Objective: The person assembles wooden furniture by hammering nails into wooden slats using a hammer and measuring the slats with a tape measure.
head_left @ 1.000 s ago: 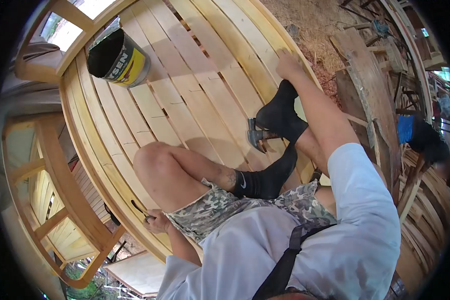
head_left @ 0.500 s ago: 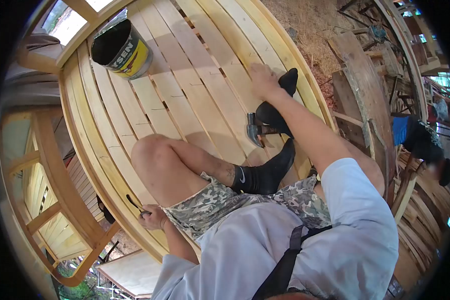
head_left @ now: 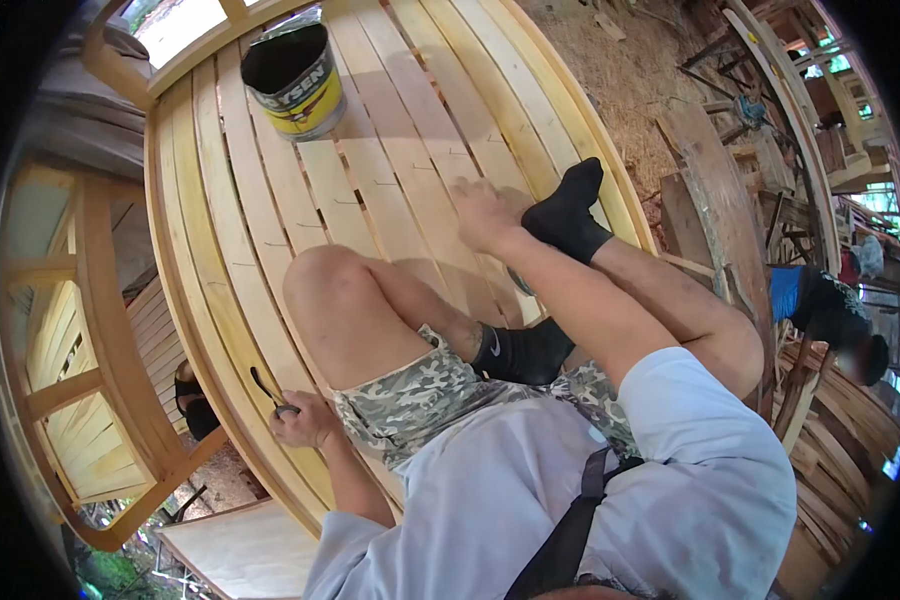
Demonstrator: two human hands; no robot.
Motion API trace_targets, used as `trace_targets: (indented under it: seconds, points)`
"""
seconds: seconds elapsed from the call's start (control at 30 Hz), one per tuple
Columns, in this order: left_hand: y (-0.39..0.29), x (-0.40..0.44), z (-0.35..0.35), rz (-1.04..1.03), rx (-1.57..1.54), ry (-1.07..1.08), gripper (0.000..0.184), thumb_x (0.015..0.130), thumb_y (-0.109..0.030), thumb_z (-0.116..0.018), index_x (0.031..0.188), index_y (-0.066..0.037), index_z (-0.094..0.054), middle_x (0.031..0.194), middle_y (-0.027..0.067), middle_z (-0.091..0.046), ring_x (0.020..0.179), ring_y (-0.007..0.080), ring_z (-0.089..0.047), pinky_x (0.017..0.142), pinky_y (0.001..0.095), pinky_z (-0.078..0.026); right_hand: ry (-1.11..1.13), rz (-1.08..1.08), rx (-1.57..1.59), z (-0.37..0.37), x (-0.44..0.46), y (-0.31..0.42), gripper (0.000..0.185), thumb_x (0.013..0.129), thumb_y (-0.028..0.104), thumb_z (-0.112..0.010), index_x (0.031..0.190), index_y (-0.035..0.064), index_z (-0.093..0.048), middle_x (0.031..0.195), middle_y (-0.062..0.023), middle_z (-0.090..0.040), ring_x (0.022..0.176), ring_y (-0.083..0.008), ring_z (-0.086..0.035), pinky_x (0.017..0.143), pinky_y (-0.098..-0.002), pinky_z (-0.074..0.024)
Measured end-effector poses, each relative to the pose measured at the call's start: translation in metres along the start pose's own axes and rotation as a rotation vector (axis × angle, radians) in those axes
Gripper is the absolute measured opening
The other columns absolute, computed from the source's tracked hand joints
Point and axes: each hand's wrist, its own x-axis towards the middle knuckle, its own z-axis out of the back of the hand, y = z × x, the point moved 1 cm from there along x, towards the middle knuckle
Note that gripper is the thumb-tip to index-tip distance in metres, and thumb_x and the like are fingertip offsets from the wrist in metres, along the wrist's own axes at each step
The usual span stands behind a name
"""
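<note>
My left hand (head_left: 305, 418) is closed around a slim black curved tool (head_left: 261, 384) near the left edge of the slatted wooden panel (head_left: 370, 130); its kind is unclear. Over the middle slats, my right hand (head_left: 484, 212) is palm down with its fingers partly stretched and slightly blurred, and I see nothing in them. Thin nails (head_left: 422, 167) stick up from the slats in a slanting row just beyond those fingers. A hammer (head_left: 519, 282) lies on the slats, mostly hidden behind my right forearm.
A cut-open paint bucket (head_left: 295, 85) stands on the far slats. My black-socked foot (head_left: 570, 212) rests by the raised right rim. Wooden frames (head_left: 120, 340) stand at left. Boards (head_left: 710, 190) lie at right, where another person (head_left: 840, 315) is partly visible.
My right hand has moved left across the slats, away from the right rim. My forearm now covers most of the hammer. The view has shifted slightly; my left hand keeps hold of the black tool.
</note>
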Motion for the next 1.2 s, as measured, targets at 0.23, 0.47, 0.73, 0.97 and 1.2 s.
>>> trace_targets:
  seconds: [0.23, 0.47, 0.73, 0.97, 1.2]
  points:
    - [0.032, -0.007, 0.0, -0.335, -0.378, 0.088, 0.028, 0.082, -0.02, -0.072, 0.079, 0.006, -0.063, 0.124, 0.0234, -0.057, 0.108, 0.0426, -0.055, 0.089, 0.0535, -0.045, 0.003, -0.033, 0.041, -0.031, -0.019, 0.039, 0.059, 0.084, 0.014, -0.056, 0.14, 0.0017, -0.04, 0.152, -0.0162, -0.032, 0.135, -0.0431, -0.037, 0.108, -0.0575, -0.0379]
    - [0.099, -0.07, 0.039, -0.434, -0.574, 0.327, 0.019, 0.084, -0.012, -0.068, 0.084, 0.006, -0.06, 0.136, 0.0258, -0.051, 0.114, 0.0449, -0.052, 0.093, 0.0536, -0.043, -0.038, -0.003, 0.004, -0.052, -0.031, 0.037, 0.07, 0.09, 0.034, -0.058, 0.148, 0.0032, -0.033, 0.156, -0.0154, -0.027, 0.139, -0.0447, -0.031, 0.111, -0.0589, -0.0329]
    - [0.094, -0.088, 0.047, -0.257, -0.279, 0.197, 0.019, 0.081, -0.016, -0.069, 0.072, -0.001, -0.06, 0.137, 0.0258, -0.053, 0.114, 0.0444, -0.054, 0.09, 0.0534, -0.045, -0.193, -0.181, 0.13, -0.092, -0.03, 0.05, 0.092, 0.087, 0.06, -0.057, 0.153, 0.0041, -0.027, 0.162, -0.016, -0.017, 0.147, -0.0474, -0.011, 0.114, -0.0689, -0.0053]
    - [0.095, -0.092, 0.044, -0.25, -0.233, 0.216, 0.018, 0.078, -0.013, -0.071, 0.082, -0.003, -0.055, 0.137, 0.0271, -0.052, 0.113, 0.0457, -0.053, 0.088, 0.0554, -0.044, -0.173, -0.249, 0.115, -0.099, -0.027, 0.05, 0.098, 0.079, 0.059, -0.063, 0.152, 0.0044, -0.029, 0.163, -0.0128, -0.017, 0.149, -0.0449, -0.003, 0.114, -0.067, 0.0002]
    - [0.104, -0.092, 0.041, -0.337, -0.31, 0.185, 0.02, 0.084, -0.017, -0.067, 0.09, -0.002, -0.055, 0.137, 0.0272, -0.049, 0.112, 0.0474, -0.054, 0.084, 0.0572, -0.045, -0.239, -0.224, 0.077, -0.093, -0.029, 0.055, 0.093, 0.08, 0.055, -0.065, 0.151, 0.0046, -0.031, 0.161, -0.0139, -0.021, 0.148, -0.0436, -0.009, 0.114, -0.0668, -0.0062]
